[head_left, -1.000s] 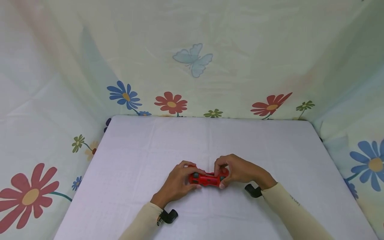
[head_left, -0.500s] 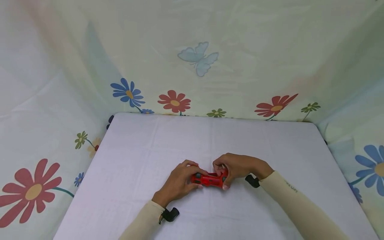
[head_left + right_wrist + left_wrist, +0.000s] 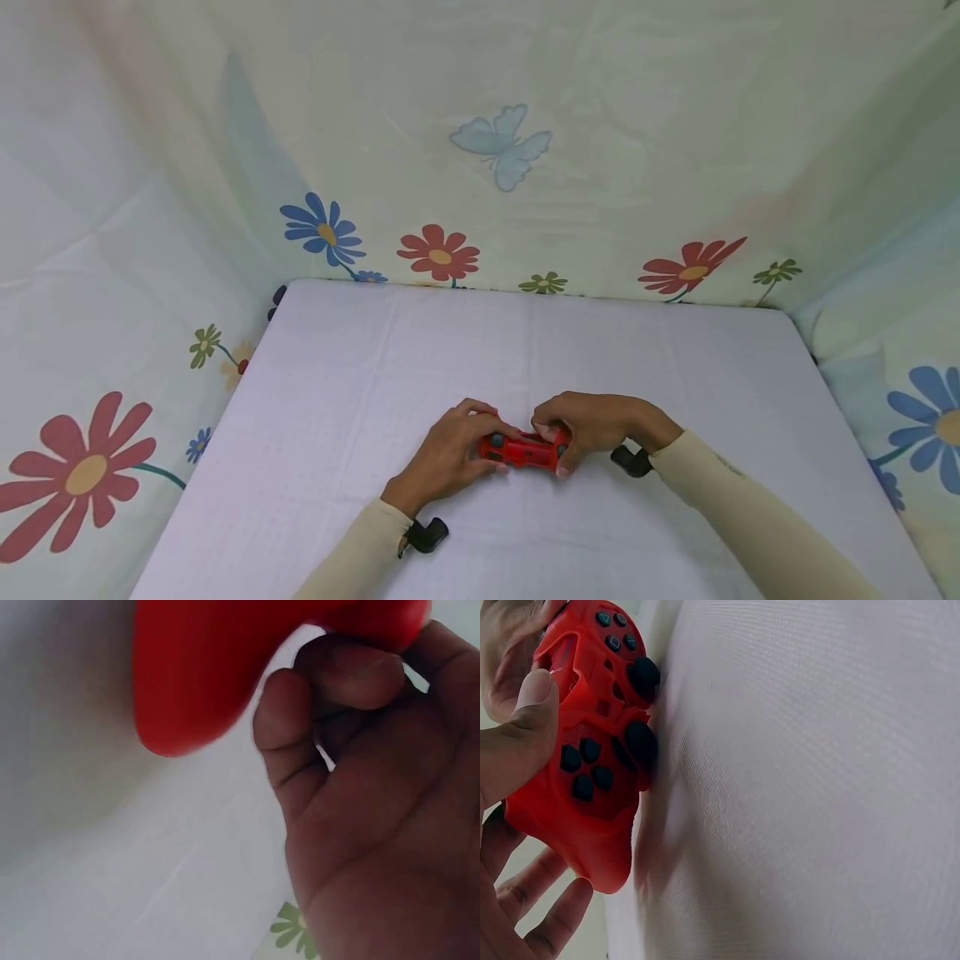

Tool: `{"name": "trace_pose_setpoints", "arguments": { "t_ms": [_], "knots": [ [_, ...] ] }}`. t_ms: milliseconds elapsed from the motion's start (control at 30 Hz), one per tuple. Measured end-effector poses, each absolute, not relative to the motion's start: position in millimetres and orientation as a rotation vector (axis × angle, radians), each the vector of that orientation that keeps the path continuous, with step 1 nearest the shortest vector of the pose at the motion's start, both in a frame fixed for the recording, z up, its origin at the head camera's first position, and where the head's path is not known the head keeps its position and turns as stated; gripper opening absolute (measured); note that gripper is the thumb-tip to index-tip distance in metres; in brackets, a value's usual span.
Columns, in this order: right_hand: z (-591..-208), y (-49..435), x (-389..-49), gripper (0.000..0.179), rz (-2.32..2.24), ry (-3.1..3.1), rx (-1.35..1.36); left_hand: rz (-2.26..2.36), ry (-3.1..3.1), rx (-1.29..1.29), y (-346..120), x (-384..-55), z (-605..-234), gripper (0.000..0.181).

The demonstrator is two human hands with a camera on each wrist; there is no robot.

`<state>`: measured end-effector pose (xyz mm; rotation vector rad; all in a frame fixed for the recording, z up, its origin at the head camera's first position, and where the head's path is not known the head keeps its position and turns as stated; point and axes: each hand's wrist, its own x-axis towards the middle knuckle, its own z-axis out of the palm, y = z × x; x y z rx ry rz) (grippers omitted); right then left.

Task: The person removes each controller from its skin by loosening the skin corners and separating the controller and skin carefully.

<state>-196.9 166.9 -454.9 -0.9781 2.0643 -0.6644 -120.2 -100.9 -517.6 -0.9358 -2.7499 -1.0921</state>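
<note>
A red game controller (image 3: 525, 452) with a soft-looking red cover lies between both hands near the table's middle. In the left wrist view, the controller (image 3: 600, 840) has its black thumbsticks close to the cloth, and the cover bulges away around its middle. My left hand (image 3: 447, 454) grips one end, thumb on the near side and fingers over the far side. At the opposite end my right hand (image 3: 592, 423) pinches the controller's edge with curled fingers, its thumb on the near side. The right wrist view shows those curled fingers beside one red grip (image 3: 195, 682).
A white cloth (image 3: 420, 350) covers the table. Flowered curtains (image 3: 585, 183) hang behind it and on both sides. A black wrist camera (image 3: 427, 536) sits at the left cuff, another black camera (image 3: 632, 462) at the right.
The right hand has shifted slightly left relative to the controller, its fingers curling closer on that end. The left hand keeps its hold. The head view has turned a little.
</note>
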Motion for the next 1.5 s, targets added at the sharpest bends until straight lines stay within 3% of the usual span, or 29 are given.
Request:
{"name": "trace_pose_setpoints", "arguments": {
  "t_ms": [300,700,1167,1500],
  "knots": [
    [-458,175,-190,0.042,-0.848,2.083,-1.147,-1.069,-2.758,-0.927,-100,-121,-518,0.047],
    [-456,181,-178,0.043,-0.821,2.194,-1.09,-1.071,-2.792,-0.91,-99,-121,-519,0.047],
    [-473,196,-150,0.045,-1.031,2.419,-1.167,-1.073,-2.798,-0.897,-97,-121,-519,0.047],
    [-481,201,-132,0.045,-1.184,2.54,-1.077,-1.048,-2.811,-0.873,-94,-123,-516,0.047]
  ]
}}
